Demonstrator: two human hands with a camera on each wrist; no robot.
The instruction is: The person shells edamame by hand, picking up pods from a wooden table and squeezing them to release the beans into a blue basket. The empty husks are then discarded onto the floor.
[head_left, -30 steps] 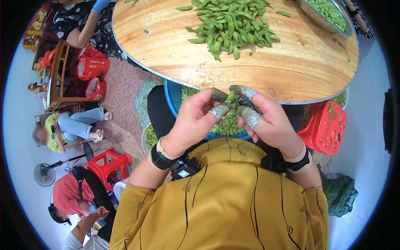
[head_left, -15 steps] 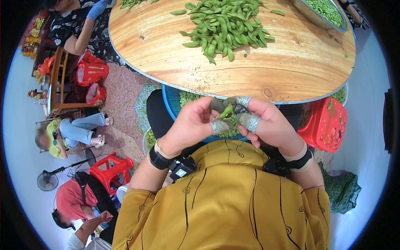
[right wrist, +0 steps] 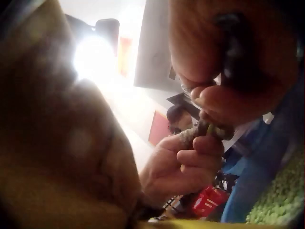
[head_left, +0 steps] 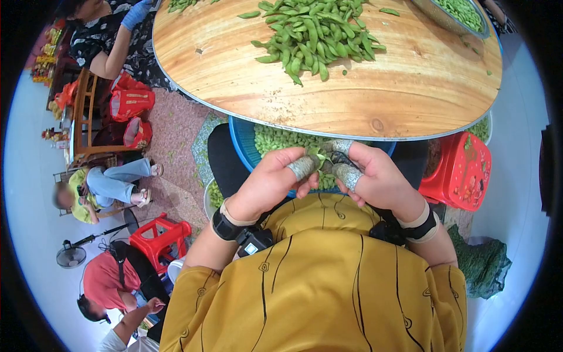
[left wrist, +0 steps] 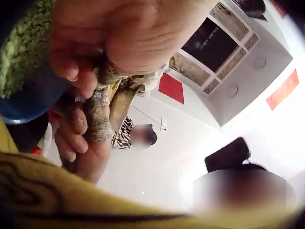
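A green pod is pinched between both hands, above a blue basin of shelled beans. The left hand holds the pod's left side with a wrapped thumb and curled fingers. From the other side the right hand grips it, tape round its thumb and fingertip. In the left wrist view the left hand and the right hand meet at the fingertips; the pod is mostly hidden there. The right wrist view shows a bit of green between the fingertips.
A pile of pods lies on the wooden table, with a metal bowl of beans at its far right. Red stools stand on both sides. Other people sit at the left, near a fan.
The left hand has turned, its thumb now lying over the pod, and its dark-wrapped fingertip is no longer seen from above. More beans show in the basin. The right hand stays nearly in place.
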